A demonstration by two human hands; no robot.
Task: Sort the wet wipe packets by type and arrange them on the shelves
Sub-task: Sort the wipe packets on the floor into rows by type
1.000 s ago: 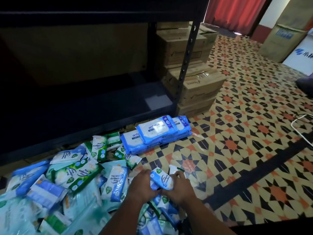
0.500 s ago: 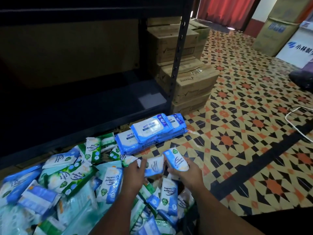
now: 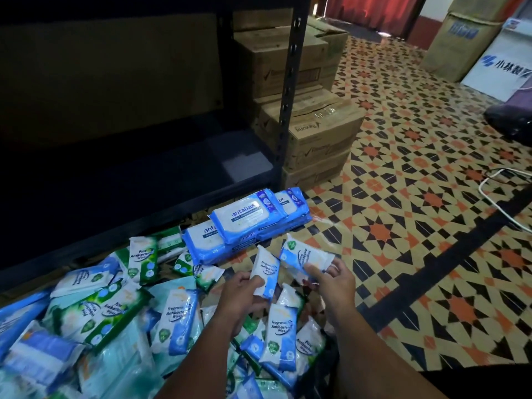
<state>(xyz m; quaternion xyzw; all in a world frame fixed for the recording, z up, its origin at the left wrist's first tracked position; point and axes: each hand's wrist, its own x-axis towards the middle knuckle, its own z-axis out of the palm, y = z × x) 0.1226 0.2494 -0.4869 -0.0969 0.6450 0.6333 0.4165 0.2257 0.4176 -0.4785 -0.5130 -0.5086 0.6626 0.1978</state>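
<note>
Just below the middle of the frame, the left hand (image 3: 240,286) pinches a small blue-and-white packet (image 3: 266,272) while the right hand (image 3: 335,279) grips a second blue-and-white packet (image 3: 305,259) beside it. Under them sprawls a heap of loose packets (image 3: 109,318) at lower left. Stacked antabax packs (image 3: 247,223) lie just beyond, before the dark shelf (image 3: 144,180); cardboard boxes (image 3: 313,133) stand behind its post.

The two hands, clasped together over one blue-and-white wipe packet a second ago, are now apart: the left hand (image 3: 243,286) grips one small packet (image 3: 265,271), the right hand (image 3: 334,279) another packet (image 3: 305,256), both lifted above the pile (image 3: 115,321).
</note>
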